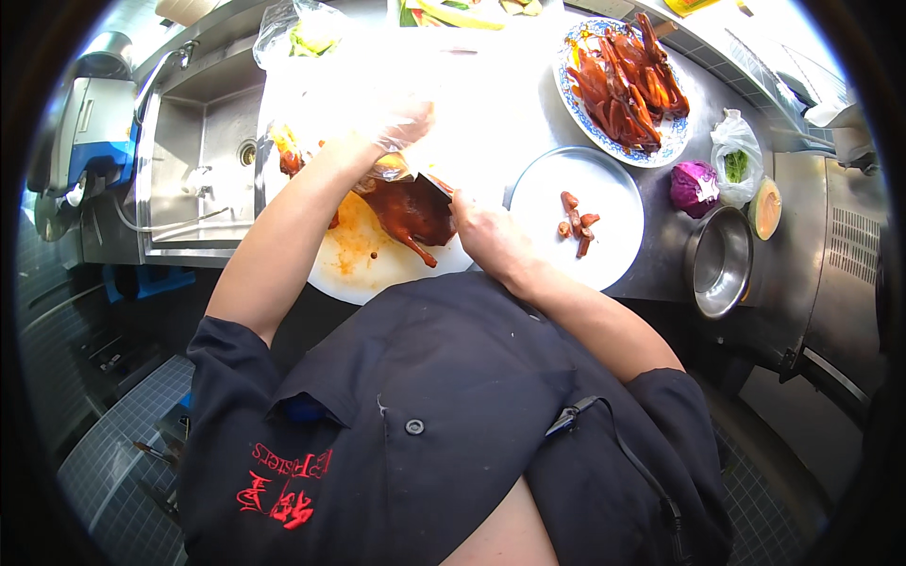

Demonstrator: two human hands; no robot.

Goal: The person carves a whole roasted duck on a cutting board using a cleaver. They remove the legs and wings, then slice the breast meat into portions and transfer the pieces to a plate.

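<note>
A glossy brown roast duck (pixel 417 216) lies on a round white cutting board (pixel 354 286), one leg pointing towards me. My right hand (pixel 492 237) grips a knife, whose blade (pixel 437 185) meets the duck's upper right side. My left hand (pixel 407 131), in a clear plastic glove, is just beyond the duck; strong glare hides its fingers and whatever they may hold. Further left, a browned poultry piece (pixel 289 152) shows beside my forearm. To the right, a large white plate (pixel 538 212) carries several short brown pieces (pixel 579 223).
A blue-patterned platter (pixel 676 145) of roast poultry stands at the back right. Nearby are a purple cabbage (pixel 692 189), bagged greens (pixel 736 164), a cut melon (pixel 766 209) and a steel bowl (pixel 720 258). The steel sink (pixel 184 141) is left, with a bag of greens (pixel 311 39) beyond.
</note>
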